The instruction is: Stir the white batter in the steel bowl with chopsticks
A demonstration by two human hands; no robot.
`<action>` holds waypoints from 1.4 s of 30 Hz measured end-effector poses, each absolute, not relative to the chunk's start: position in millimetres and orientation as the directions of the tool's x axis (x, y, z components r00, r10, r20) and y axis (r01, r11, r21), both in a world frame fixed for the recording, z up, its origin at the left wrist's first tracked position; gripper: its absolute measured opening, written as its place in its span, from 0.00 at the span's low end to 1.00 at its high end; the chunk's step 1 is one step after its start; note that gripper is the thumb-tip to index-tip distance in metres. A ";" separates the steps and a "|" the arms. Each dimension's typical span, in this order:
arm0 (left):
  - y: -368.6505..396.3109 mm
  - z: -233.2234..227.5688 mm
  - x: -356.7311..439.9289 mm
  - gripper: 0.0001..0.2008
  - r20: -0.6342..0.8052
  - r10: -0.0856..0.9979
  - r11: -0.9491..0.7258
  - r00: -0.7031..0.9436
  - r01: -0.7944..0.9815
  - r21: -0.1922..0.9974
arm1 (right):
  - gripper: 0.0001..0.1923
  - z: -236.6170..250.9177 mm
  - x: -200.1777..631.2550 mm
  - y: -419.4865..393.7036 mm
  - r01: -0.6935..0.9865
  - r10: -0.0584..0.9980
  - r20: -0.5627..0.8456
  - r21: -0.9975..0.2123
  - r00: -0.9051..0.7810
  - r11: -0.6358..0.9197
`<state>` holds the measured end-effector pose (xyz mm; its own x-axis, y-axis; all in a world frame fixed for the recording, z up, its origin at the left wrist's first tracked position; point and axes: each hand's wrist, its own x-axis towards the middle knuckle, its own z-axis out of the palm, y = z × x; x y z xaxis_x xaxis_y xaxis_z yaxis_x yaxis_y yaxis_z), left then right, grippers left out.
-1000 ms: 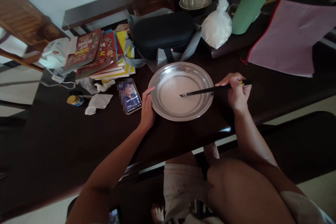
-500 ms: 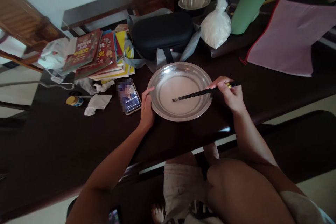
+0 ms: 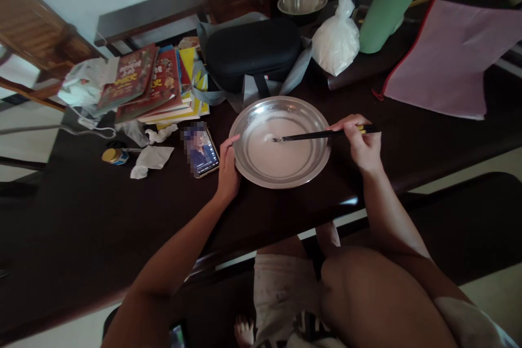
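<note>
A wide metal basin [image 3: 281, 180] stands on the dark table, with a pale, milky liquid [image 3: 285, 155] in its bottom. At its left side my left hand [image 3: 229, 166] grips the rim, thumb and fingers against the metal. My right hand [image 3: 361, 141], closed, holds a pair of black chopsticks [image 3: 314, 135] over the basin's right rim. Their tips dip into the liquid left of the middle, where a small ripple shows.
Left of the basin lie a lit phone [image 3: 200, 149], crumpled tissues [image 3: 153, 159], a small jar [image 3: 115, 156] and stacked books [image 3: 150, 87]. Behind it are a black case [image 3: 253, 46], a tied bag of white powder [image 3: 336, 46], a metal bowl [image 3: 302, 2] and a green cylinder [image 3: 387, 11].
The chopstick tips have moved away from me and slightly right through the liquid. My right hand has shifted a little right and forward; my left hand and the basin stay put.
</note>
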<state>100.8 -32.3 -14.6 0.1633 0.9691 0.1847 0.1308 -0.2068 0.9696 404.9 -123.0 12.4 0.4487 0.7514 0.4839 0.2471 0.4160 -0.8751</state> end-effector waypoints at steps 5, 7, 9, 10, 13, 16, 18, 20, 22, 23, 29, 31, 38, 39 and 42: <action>-31.4 -16.4 100.3 0.25 0.191 0.968 -0.211 0.160 0.118 0.970 | 0.18 11.2 405.9 -123.3 0.146 0.769 0.477 -0.875 0.425 0.462; -31.0 -16.9 100.2 0.25 0.197 0.967 -0.217 0.164 0.113 0.970 | 0.17 12.3 405.2 -124.0 0.186 0.827 0.449 -0.893 0.338 0.409; -31.0 -16.6 100.3 0.25 0.197 0.966 -0.217 0.166 0.116 0.969 | 0.17 12.8 405.0 -123.8 0.241 0.824 0.453 -0.889 0.340 0.390; -31.1 -16.2 100.4 0.25 0.197 0.966 -0.217 0.165 0.118 0.969 | 0.18 12.5 405.2 -123.3 0.253 0.796 0.470 -0.881 0.381 0.399; -32.0 -14.5 100.7 0.24 0.199 0.965 -0.222 0.173 0.130 0.966 | 0.19 10.7 406.5 -122.2 0.219 0.705 0.505 -0.860 0.497 0.462; -32.7 -14.0 100.3 0.22 0.199 0.964 -0.225 0.177 0.141 0.964 | 0.18 10.8 406.5 -123.0 0.168 0.761 0.482 -0.873 0.433 0.458; -32.6 -14.8 99.7 0.21 0.200 0.962 -0.229 0.186 0.151 0.962 | 0.17 11.9 405.6 -123.9 0.189 0.825 0.449 -0.894 0.343 0.407; -32.1 -16.2 99.5 0.20 0.200 0.960 -0.230 0.196 0.147 0.962 | 0.17 12.6 405.0 -123.9 0.227 0.831 0.445 -0.894 0.333 0.387; -31.6 -17.5 99.8 0.20 0.193 0.962 -0.220 0.194 0.131 0.967 | 0.16 12.2 405.2 -123.2 0.221 0.776 0.472 -0.882 0.418 0.417; -31.4 -17.7 100.1 0.21 0.187 0.964 -0.212 0.187 0.124 0.969 | 0.16 11.8 405.6 -122.8 0.200 0.740 0.485 -0.873 0.466 0.445; -32.4 -14.6 101.5 0.23 0.183 0.970 -0.203 0.159 0.123 0.971 | 0.17 12.1 405.3 -123.8 0.160 0.819 0.454 -0.891 0.352 0.425; -32.5 -13.9 101.5 0.24 0.185 0.968 -0.207 0.167 0.121 0.971 | 0.17 13.0 404.5 -123.9 0.213 0.834 0.445 -0.894 0.327 0.394; -32.3 -14.8 100.9 0.22 0.180 0.971 -0.200 0.159 0.115 0.973 | 0.19 11.6 405.6 -123.5 0.134 0.758 0.456 -0.884 0.467 0.449; -32.5 -14.6 100.8 0.21 0.179 0.971 -0.198 0.160 0.116 0.973 | 0.19 11.9 405.4 -124.0 0.138 0.790 0.442 -0.894 0.424 0.426; -33.3 -13.0 100.8 0.20 0.173 0.969 -0.198 0.178 0.133 0.971 | 0.18 13.0 404.3 -124.7 0.209 0.829 0.431 -0.902 0.355 0.379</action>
